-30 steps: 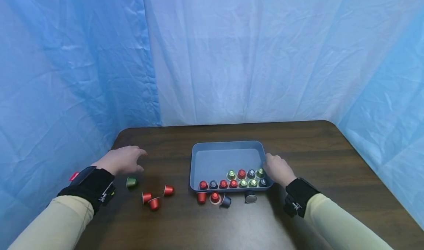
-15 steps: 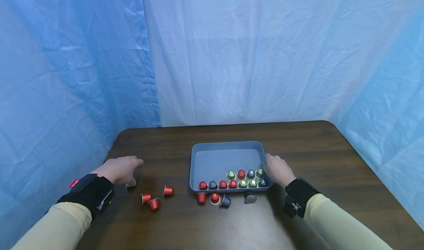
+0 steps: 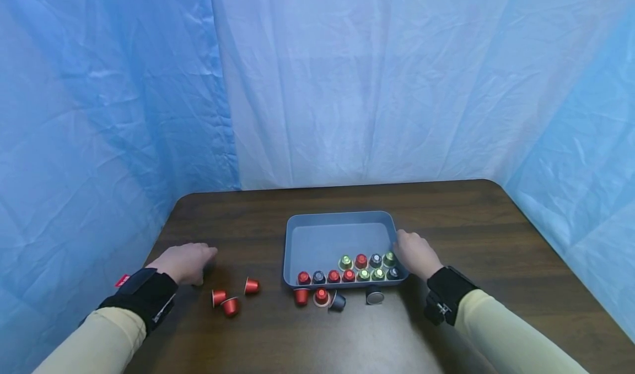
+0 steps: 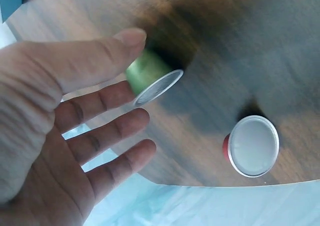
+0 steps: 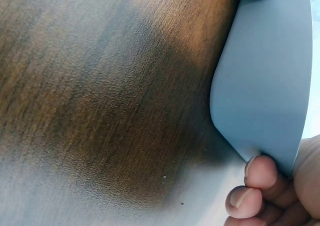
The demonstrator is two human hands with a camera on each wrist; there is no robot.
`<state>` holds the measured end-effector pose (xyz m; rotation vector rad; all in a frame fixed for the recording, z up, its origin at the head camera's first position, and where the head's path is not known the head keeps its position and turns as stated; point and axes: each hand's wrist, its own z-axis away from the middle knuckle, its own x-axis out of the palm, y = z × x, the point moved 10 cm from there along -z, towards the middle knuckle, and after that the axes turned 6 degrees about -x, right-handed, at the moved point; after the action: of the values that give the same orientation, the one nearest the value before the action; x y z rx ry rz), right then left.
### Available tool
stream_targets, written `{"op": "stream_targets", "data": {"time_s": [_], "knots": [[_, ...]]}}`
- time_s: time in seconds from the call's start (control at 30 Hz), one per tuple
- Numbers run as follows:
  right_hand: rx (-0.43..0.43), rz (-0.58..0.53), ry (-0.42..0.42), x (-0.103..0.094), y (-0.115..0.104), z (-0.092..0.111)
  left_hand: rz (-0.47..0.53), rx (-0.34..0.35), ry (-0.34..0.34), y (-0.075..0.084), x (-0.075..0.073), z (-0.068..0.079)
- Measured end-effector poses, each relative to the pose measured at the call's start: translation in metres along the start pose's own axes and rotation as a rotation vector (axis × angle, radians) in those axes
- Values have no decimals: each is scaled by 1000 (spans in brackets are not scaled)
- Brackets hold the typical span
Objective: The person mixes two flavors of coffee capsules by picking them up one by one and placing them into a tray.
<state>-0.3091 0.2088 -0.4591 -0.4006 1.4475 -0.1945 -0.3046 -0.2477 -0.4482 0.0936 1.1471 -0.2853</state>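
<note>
My left hand point(image 3: 182, 262) is low over the left side of the table. In the left wrist view, its thumb and index finger pinch a green coffee capsule point(image 4: 144, 71), tilted with its pale lid rim downward; the other fingers are spread. From the head view the hand hides this capsule. My right hand point(image 3: 418, 254) grips the right side wall of a blue-grey tray point(image 3: 342, 215), fingers curled at its corner in the right wrist view. Upright red, green and dark capsules point(image 3: 349, 275) line the tray's near side in two rows.
Several red capsules point(image 3: 252, 286) lie on the dark wooden table point(image 3: 278, 341) right of my left hand. Along the tray's front edge are two red capsules point(image 3: 321, 297), a dark blue one point(image 3: 338, 301) and a black one point(image 3: 374, 295). Blue sheets point(image 3: 347, 87) hang behind the table.
My left hand has come down and nearer onto the green capsule, which was lying in view on the table and is now between thumb and index finger. The right hand stays on the tray.
</note>
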Motion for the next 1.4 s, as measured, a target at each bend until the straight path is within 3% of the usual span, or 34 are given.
{"op": "stream_targets", "data": {"time_s": [0.3,0.73,0.97,1.1,1.27,1.4], "knots": [[0,-9,3,0,1,0,-22,32,44,6,4,-1],[-5,-6,6,0,1,0,-31,35,43,2,15,-3],[-21,5,22,-1,0,0,-46,58,63,4,14,0],[-29,13,28,-2,-1,-1,-83,83,103,7,9,1],[-18,10,20,-1,-1,0,-155,135,203,16,-4,4],[-14,14,18,-1,-1,0,-147,168,275,24,-18,6]]}}
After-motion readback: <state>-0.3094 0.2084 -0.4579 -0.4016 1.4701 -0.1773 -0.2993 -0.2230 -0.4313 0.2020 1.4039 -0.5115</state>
